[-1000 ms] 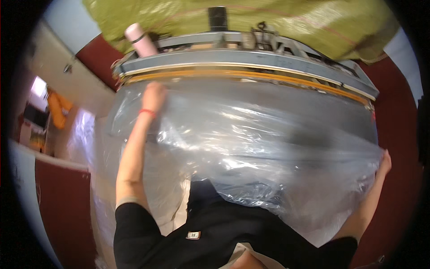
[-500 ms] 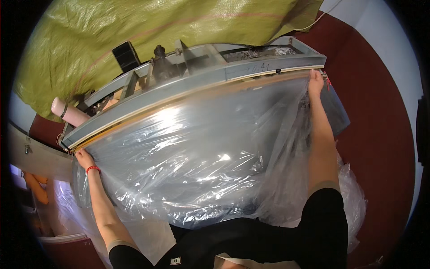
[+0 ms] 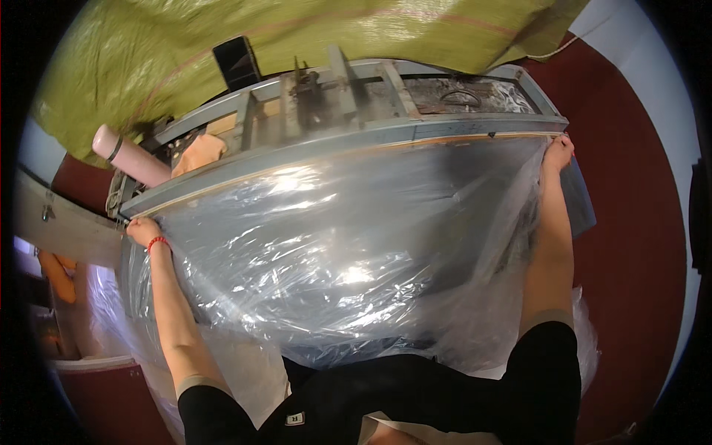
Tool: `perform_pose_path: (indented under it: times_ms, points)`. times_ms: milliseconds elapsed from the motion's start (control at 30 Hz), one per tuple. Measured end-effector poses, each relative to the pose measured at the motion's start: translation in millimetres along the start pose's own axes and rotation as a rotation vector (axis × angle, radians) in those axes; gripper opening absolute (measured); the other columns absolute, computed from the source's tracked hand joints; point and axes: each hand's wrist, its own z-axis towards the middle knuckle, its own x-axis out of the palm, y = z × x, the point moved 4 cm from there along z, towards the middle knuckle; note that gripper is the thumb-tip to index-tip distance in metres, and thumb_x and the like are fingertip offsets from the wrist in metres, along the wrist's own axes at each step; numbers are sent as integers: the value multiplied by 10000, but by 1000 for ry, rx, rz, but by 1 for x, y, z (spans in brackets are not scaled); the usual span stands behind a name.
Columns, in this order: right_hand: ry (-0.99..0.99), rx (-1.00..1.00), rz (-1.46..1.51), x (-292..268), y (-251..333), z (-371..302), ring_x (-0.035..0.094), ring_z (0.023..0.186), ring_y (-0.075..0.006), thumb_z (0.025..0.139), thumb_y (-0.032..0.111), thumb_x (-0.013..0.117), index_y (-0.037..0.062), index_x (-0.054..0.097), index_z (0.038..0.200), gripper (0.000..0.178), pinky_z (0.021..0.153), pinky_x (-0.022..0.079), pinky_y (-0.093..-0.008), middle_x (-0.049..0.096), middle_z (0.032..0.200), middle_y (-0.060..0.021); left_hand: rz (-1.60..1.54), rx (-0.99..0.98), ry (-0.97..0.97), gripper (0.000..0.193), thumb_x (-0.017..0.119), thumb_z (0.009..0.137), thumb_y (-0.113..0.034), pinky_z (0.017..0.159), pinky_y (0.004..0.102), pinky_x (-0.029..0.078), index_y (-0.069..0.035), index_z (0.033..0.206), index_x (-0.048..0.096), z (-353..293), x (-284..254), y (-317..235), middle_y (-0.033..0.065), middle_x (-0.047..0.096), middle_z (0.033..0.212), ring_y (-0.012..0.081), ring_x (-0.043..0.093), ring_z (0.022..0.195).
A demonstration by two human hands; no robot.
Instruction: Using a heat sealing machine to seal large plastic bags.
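A wide sheet of clear plastic film (image 3: 319,245) stretches between my hands and hangs in shiny folds toward my body. My left hand (image 3: 142,231), with a red bead bracelet at the wrist, grips the film's left corner beside the near end of a grey metal frame (image 3: 297,152). At the frame's right end, my right hand (image 3: 558,152) is closed on the other corner of the film. The film's far edge runs along the frame's front bar, where a thin pale strip shows. Fingertips of both hands are partly hidden.
On the frame's left part lies a pink bottle (image 3: 133,156), next to an orange-tan cloth (image 3: 199,154). A dark phone (image 3: 236,63) leans at the back against a yellow-green woven tarp (image 3: 311,30). Dark red floor (image 3: 630,245) spreads to the right. More film bunches by my right arm.
The frame's front bar and the upright parts on it appear at a different angle, with more of its inside showing. Both hands keep hold of the film's corners.
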Motion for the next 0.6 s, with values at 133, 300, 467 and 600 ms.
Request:
perform_pose_path:
  times_ms: [133,300,467,600]
  points:
    - [193,312,18,-3,23,-13,540,783,-199,790,125,513,-13,516,924,193,729,417,-297,568,890,-128,-93,-119,33,244,452,750,-159,586,328,434,19,601,525,8,5,29,115,552,627,200,532,611]
    - [190,-379,122,5,213,-97,527,830,-215,795,149,534,13,527,936,196,747,410,-299,554,881,-91,-503,-24,613,137,517,786,-123,621,228,392,-31,879,475,-13,-27,-17,30,503,761,104,469,676]
    - [727,-956,325,9,373,-277,513,836,-194,775,142,582,48,551,826,111,742,394,-299,538,874,-89,-905,4,422,92,492,816,-37,592,168,345,-68,889,445,-11,-168,-79,-33,445,736,37,403,639]
    - [974,-1078,299,11,368,-339,527,754,-183,766,158,593,44,552,760,122,679,410,-287,551,806,-81,-828,-23,195,110,529,832,-96,682,183,378,-54,904,459,-8,-201,-62,-3,491,803,66,455,739]
